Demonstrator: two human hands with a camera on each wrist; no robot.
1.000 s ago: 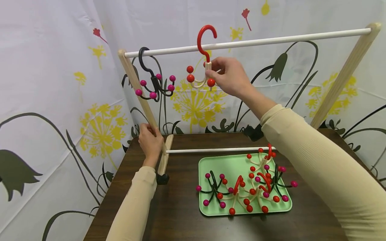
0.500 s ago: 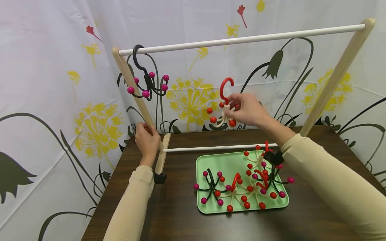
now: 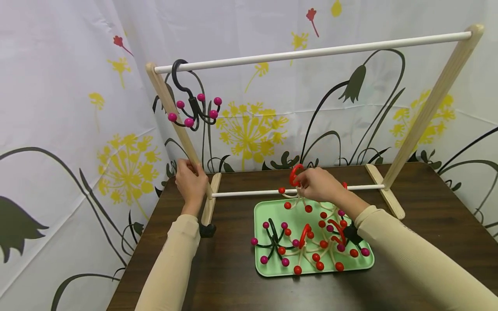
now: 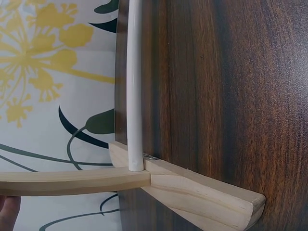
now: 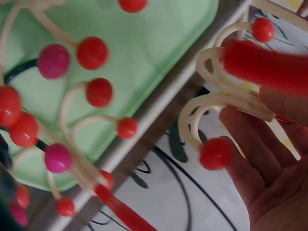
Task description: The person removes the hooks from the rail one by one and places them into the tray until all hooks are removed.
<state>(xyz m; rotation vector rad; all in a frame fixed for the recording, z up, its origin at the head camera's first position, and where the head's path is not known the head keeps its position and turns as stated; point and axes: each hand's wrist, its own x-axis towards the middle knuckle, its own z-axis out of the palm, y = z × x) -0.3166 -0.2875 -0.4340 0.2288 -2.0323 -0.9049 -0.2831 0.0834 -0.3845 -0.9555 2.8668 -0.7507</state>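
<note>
In my right hand (image 3: 320, 186) is a multi-arm hanger with a red hook (image 3: 293, 176), cream arms and red balls. I pinch it by its stem, above the back edge of a green tray (image 3: 261, 214). The right wrist view shows its cream arms (image 5: 207, 103) up close beside my fingers. My left hand (image 3: 191, 185) grips the left wooden post (image 3: 165, 97) of a rack low down; its thumb side partly hides the post. From the rack's white top rod (image 3: 311, 54) hangs a black hanger (image 3: 193, 105) with pink balls, near the left end.
Several more hangers lie crowded on the tray, among them a black one (image 3: 275, 239) and a red-hooked one (image 3: 304, 236). A white lower rod (image 3: 249, 193) crosses behind the tray. The rack's wooden feet (image 3: 386, 192) stand on the dark table (image 3: 229, 268), before a patterned curtain.
My right hand has brought the red-hooked hanger down from beside the top rod to just above the tray's back edge. The left hand stays on the post.
</note>
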